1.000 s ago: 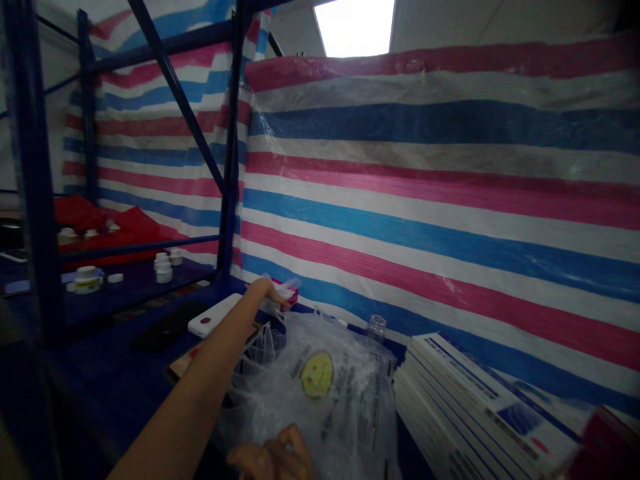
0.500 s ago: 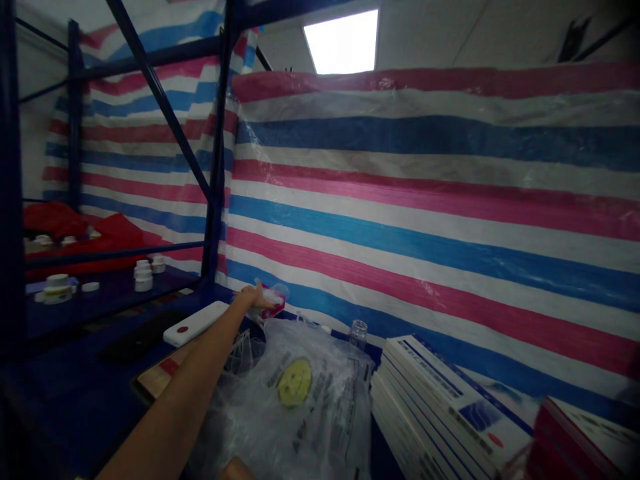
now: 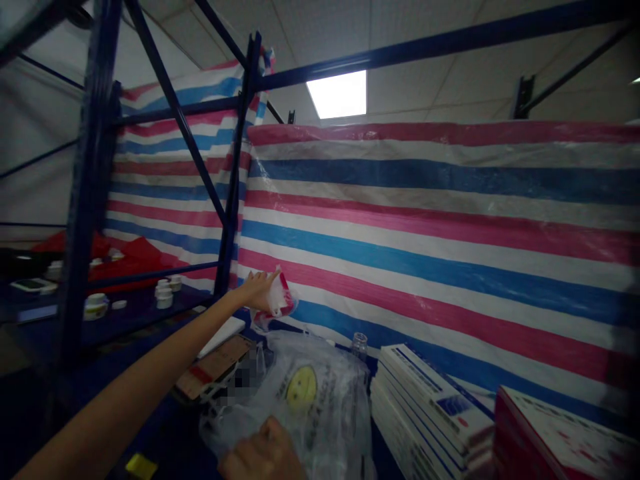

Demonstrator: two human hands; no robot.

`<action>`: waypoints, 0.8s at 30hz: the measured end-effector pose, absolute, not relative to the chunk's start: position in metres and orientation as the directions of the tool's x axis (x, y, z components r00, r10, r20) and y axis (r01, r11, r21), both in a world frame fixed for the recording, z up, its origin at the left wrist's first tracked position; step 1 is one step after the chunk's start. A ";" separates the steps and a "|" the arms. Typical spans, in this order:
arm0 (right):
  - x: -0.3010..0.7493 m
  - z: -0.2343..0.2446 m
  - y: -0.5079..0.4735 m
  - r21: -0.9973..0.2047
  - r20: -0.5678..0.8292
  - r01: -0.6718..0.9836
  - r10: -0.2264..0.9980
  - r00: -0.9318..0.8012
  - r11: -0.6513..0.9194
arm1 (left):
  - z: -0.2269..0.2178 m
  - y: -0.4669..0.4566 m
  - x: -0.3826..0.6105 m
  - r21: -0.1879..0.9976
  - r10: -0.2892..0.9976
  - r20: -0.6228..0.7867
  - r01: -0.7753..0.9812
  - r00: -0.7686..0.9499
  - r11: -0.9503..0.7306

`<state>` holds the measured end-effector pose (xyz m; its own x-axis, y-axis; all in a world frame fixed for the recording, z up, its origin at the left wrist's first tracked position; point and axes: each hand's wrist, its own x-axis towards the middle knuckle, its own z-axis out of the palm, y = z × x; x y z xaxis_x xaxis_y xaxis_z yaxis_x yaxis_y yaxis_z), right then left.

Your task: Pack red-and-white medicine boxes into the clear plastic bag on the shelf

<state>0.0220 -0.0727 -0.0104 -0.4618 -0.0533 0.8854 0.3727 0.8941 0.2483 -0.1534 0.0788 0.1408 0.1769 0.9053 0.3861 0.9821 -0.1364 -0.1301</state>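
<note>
Near the striped sheet [image 3: 425,237], left hand [image 3: 257,291]: closed on a pink packet [image 3: 286,295] in clear plastic, just behind the smiley bag [image 3: 330,393]
Over that bag's near end, right hand [image 3: 265,455]: fingers curled in; whether it grips anything, I cannot tell
Smiley bag: translucent, lying on the blue shelf [image 3: 175,427], contents unclear
Glass jar [image 3: 359,345]: upright beside the bag's far corner, contents too small to tell
White cartons [image 3: 430,400]: stacked, beside a red carton [image 3: 525,437]
White tubs [image 3: 164,297]: lidded, left beyond the rack

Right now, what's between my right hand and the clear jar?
In the head view, the plastic bag with the yellow smiley lies between your right hand and the jar.
</note>
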 end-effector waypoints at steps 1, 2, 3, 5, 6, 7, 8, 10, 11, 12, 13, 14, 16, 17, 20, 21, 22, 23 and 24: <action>0.025 -0.004 -0.076 0.236 0.895 0.361 -0.057 -0.442 0.902 | 0.151 0.061 -0.152 -0.136 0.888 0.415 0.979 0.198 -0.155; 0.029 0.002 -0.079 0.202 0.907 0.349 -0.040 -0.420 0.915 | 0.161 0.042 -0.150 -0.144 0.871 0.439 0.974 0.220 -0.174; 0.034 0.008 -0.083 0.144 0.919 0.340 0.002 -0.395 0.929 | 0.170 0.022 -0.147 -0.156 0.856 0.456 0.969 0.244 -0.193; 0.045 0.016 -0.090 -0.017 0.923 0.348 0.148 -0.354 0.937 | 0.189 -0.018 -0.140 -0.187 0.826 0.474 0.952 0.305 -0.243; 0.051 0.018 -0.092 -0.088 0.913 0.373 0.225 -0.341 0.924 | 0.198 -0.037 -0.136 -0.199 0.812 0.479 0.942 0.333 -0.269; 0.056 0.018 -0.093 -0.137 0.897 0.411 0.288 -0.334 0.901 | 0.207 -0.054 -0.134 -0.205 0.800 0.485 0.935 0.354 -0.289; 0.060 0.017 -0.092 -0.159 0.882 0.457 0.334 -0.333 0.875 | 0.216 -0.070 -0.132 -0.206 0.791 0.495 0.933 0.359 -0.294; 0.063 0.012 -0.089 -0.162 0.859 0.532 0.384 -0.339 0.831 | 0.232 -0.095 -0.133 -0.203 0.778 0.527 0.940 0.342 -0.275; 0.063 0.009 -0.087 -0.171 0.848 0.548 0.405 -0.342 0.819 | 0.238 -0.106 -0.135 -0.199 0.771 0.550 0.947 0.321 -0.253; 0.063 0.007 -0.087 -0.197 0.835 0.547 0.432 -0.341 0.814 | 0.244 -0.115 -0.137 -0.191 0.766 0.571 0.955 0.296 -0.227; 0.062 0.007 -0.088 -0.244 0.823 0.532 0.464 -0.329 0.811 | 0.247 -0.124 -0.139 -0.180 0.761 0.591 0.963 0.270 -0.202; 0.062 0.008 -0.090 -0.305 0.817 0.507 0.495 -0.296 0.806 | 0.249 -0.133 -0.139 -0.167 0.756 0.607 0.969 0.245 -0.180; 0.064 0.017 -0.100 -0.425 0.831 0.437 0.533 -0.158 0.793 | 0.246 -0.149 -0.135 -0.154 0.745 0.628 0.975 0.224 -0.163; 0.068 0.024 -0.107 -0.466 0.844 0.401 0.532 -0.067 0.789 | 0.241 -0.155 -0.129 -0.158 0.740 0.631 0.972 0.233 -0.172; 0.086 0.047 -0.128 -0.505 0.861 0.335 0.490 0.136 0.796 | 0.213 -0.167 -0.098 -0.181 0.727 0.617 0.953 0.302 -0.243; 0.093 0.053 -0.133 -0.509 0.860 0.332 0.482 0.166 0.794 | 0.199 -0.166 -0.085 -0.176 0.729 0.605 0.947 0.319 -0.268; 0.100 0.058 -0.137 -0.515 0.857 0.343 0.483 0.179 0.786 | 0.183 -0.164 -0.073 -0.159 0.740 0.588 0.944 0.326 -0.289; 0.107 0.061 -0.139 -0.527 0.849 0.376 0.495 0.187 0.762 | 0.166 -0.159 -0.061 -0.128 0.763 0.563 0.946 0.316 -0.297; 0.112 0.062 -0.140 -0.543 0.835 0.429 0.516 0.189 0.722 | 0.148 -0.154 -0.050 -0.093 0.794 0.527 0.949 0.304 -0.301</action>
